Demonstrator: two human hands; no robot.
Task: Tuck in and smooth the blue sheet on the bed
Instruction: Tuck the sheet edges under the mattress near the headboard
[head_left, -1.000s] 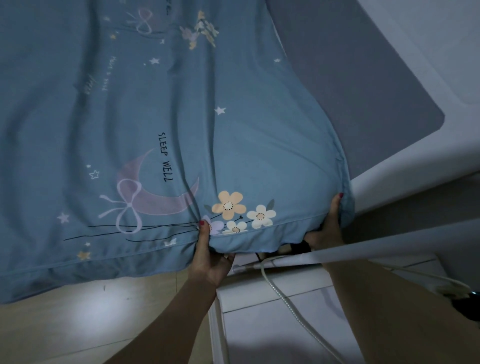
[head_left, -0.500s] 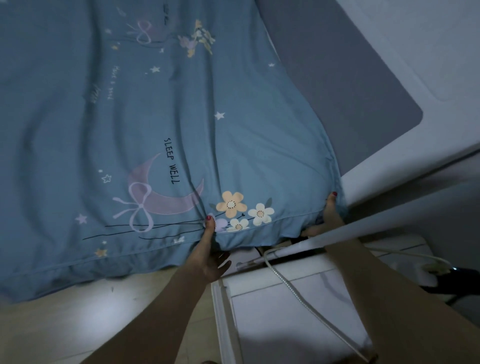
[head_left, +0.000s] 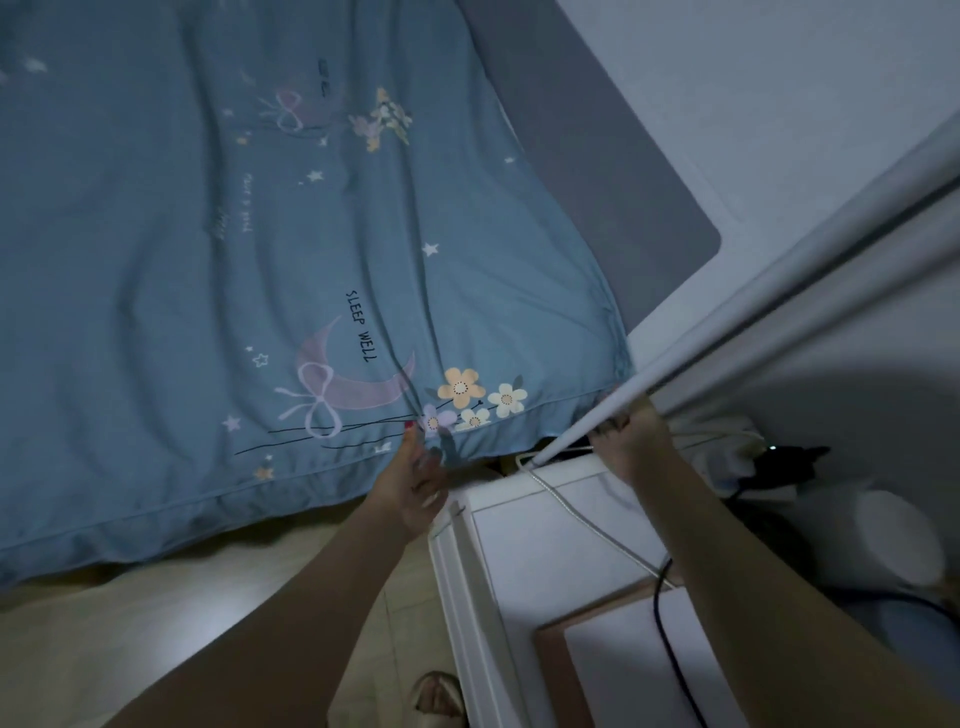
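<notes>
Blue sheet (head_left: 218, 270) covers the bed, its long axis running away from the person, its hem hanging loose over the near edge by the white cabinet (head_left: 545, 561). Since a second ago the right hand (head_left: 631, 441) has slipped from the corner to behind the white rail (head_left: 779, 291), its fingers hidden, so I cannot tell its grip; the left hand (head_left: 415, 480) still pinches the bunched hem, so tucking looks unfinished

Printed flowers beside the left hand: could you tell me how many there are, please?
4: orange flower, white flower, smaller white flower, lilac flower by the left hand. Folds may hide more.
</notes>
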